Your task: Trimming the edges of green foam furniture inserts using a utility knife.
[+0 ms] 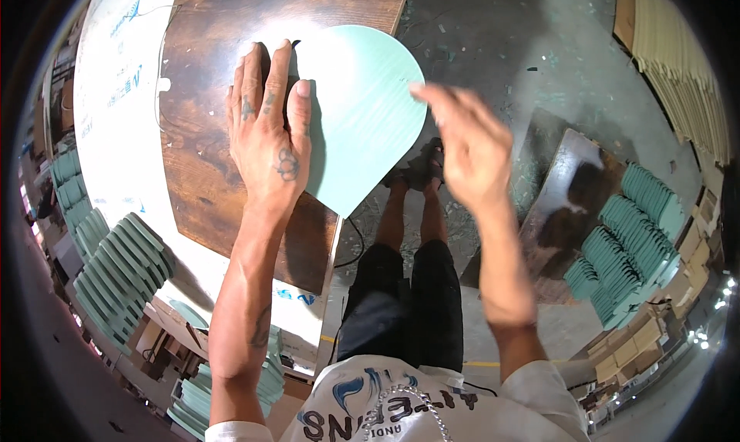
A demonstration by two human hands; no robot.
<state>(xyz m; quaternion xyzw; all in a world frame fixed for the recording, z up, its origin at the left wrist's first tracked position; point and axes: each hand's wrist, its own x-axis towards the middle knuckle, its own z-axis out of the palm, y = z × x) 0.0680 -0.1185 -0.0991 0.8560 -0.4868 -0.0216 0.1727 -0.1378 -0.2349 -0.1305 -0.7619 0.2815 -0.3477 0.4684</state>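
A pale green teardrop-shaped panel (362,110) lies on the brown wood-grain board, its point toward me and overhanging the board's near right corner. My left hand (270,137) is open, laid flat along the panel's left edge with fingers stretched away from me and the thumb against the green edge. At the panel's right edge is my right hand (474,145), with bent fingers drawn together and the fingertips at the rim. Whatever those fingers hold, if anything, is hidden, and the hand is slightly blurred.
The brown board (204,149) rests on a white printed sheet (116,126). Stacked green panels (123,276) stand at left, with more green stacks (628,242) at right beside a dark board (566,203). Cream sheets (682,72) lean at far right. Green scraps litter the grey floor (486,26).
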